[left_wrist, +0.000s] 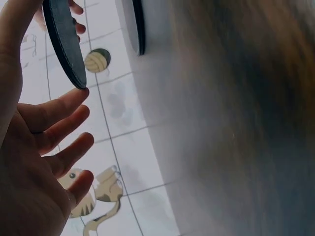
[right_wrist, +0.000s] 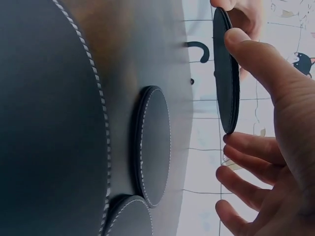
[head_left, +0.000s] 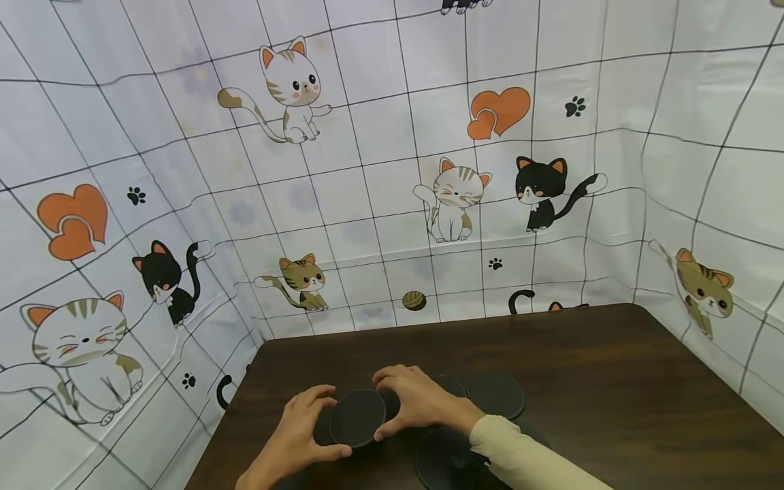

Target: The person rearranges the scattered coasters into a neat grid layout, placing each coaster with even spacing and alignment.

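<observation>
A round black leather coaster (head_left: pixel 358 417) is held up over the dark wooden table, between both hands. My left hand (head_left: pixel 299 427) holds its left edge, thumb below and index finger above. On the opposite edge, my right hand (head_left: pixel 419 398) grips with thumb and index fingertip. In the right wrist view the raised coaster (right_wrist: pixel 225 73) appears nearly edge-on, clear of the tabletop, with the right thumb (right_wrist: pixel 238 38) against it. The left wrist view shows the left index fingertip at the rim of the coaster (left_wrist: pixel 65 42), the other fingers spread.
Several more black coasters lie at the right, among them one (head_left: pixel 499 393) beyond the right forearm and one (head_left: pixel 442 457) partly under it. White stitching rings a coaster (right_wrist: pixel 156 147) in the right wrist view. A cat-patterned white sheet (head_left: pixel 367 204) hangs around the table (head_left: pixel 612 381).
</observation>
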Demonstrator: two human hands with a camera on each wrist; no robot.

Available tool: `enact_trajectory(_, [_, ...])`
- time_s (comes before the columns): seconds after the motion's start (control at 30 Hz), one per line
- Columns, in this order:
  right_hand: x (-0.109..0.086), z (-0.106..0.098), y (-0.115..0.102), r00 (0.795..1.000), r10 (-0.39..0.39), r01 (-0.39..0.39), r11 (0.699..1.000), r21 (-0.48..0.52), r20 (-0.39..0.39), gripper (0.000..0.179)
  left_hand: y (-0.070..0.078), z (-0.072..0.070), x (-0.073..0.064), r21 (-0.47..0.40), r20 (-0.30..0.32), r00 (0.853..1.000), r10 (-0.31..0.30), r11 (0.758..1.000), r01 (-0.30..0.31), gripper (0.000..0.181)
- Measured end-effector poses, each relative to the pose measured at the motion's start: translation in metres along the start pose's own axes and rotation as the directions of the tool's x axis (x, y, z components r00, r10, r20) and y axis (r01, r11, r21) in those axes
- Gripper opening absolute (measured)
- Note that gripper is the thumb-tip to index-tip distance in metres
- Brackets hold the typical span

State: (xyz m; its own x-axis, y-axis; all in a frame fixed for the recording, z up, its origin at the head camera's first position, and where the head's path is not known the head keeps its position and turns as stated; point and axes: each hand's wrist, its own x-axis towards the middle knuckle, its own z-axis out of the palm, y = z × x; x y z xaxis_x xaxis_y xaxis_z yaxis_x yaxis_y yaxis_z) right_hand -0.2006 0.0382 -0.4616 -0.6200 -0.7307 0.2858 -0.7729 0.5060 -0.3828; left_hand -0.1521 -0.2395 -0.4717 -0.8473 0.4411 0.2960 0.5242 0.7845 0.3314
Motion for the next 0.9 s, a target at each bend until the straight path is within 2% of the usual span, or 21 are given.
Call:
enact_trajectory(0.1, [-0.008, 0.001, 0.001, 1.0, 0.001, -0.001, 1.0, -0.004, -0.005, 0.073, 0.006, 0.003, -0.001, 0.004, -0.001, 1.0, 0.013, 1.0, -0.013, 0.072])
enact_trajectory(0.27, [-0.023, 0.007, 0.001, 1.0, 0.009, -0.01, 1.0, 0.011, 0.016, 0.072, 0.015, 0.012, -0.007, 0.011, 0.037, 0.999, 0.035, 0.999, -0.035, 0.069])
enact_trajectory(0.5, [-0.045, 0.007, -0.003, 1.0, 0.004, -0.004, 0.999, 0.041, -0.001, 0.069, 0.026, 0.027, -0.014, -0.009, 0.103, 0.994, 0.021, 1.0, -0.02, 0.069])
enact_trajectory(0.7, [-0.056, 0.009, -0.01, 1.0, -0.028, 0.028, 0.999, -0.046, -0.001, 0.068, 0.034, 0.034, -0.018, 0.01, 0.211, 0.977, 0.008, 1.0, -0.01, 0.068])
enact_trajectory(0.9, [-0.063, 0.018, -0.017, 0.999, -0.037, 0.037, 0.994, -0.107, 0.006, 0.07, 0.037, 0.033, -0.024, 0.009, 0.262, 0.965, 0.01, 1.0, -0.013, 0.07])
